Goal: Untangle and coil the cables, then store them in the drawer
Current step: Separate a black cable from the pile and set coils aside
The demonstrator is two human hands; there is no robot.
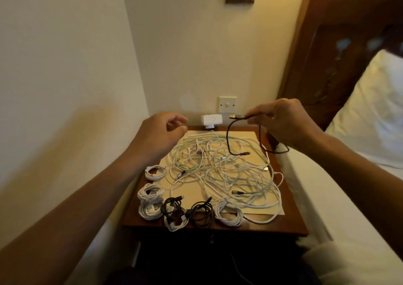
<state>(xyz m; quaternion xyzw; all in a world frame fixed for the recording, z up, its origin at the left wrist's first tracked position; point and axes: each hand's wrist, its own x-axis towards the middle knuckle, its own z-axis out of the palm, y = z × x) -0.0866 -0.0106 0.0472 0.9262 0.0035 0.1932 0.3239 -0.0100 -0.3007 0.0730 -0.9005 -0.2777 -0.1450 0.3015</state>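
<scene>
Fingers (259, 111) of right hand (283, 121) pinching dark cable (227, 139) at its plug.
Raised over the nightstand's (292, 225) far edge, presumably to clear the tangle (220, 171) (left hand (159, 134) slack, empty).

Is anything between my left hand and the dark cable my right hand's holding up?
Nothing visible: open air separates the left hand from the dark cable pinched by the right hand; the white tangle lies below.
</scene>
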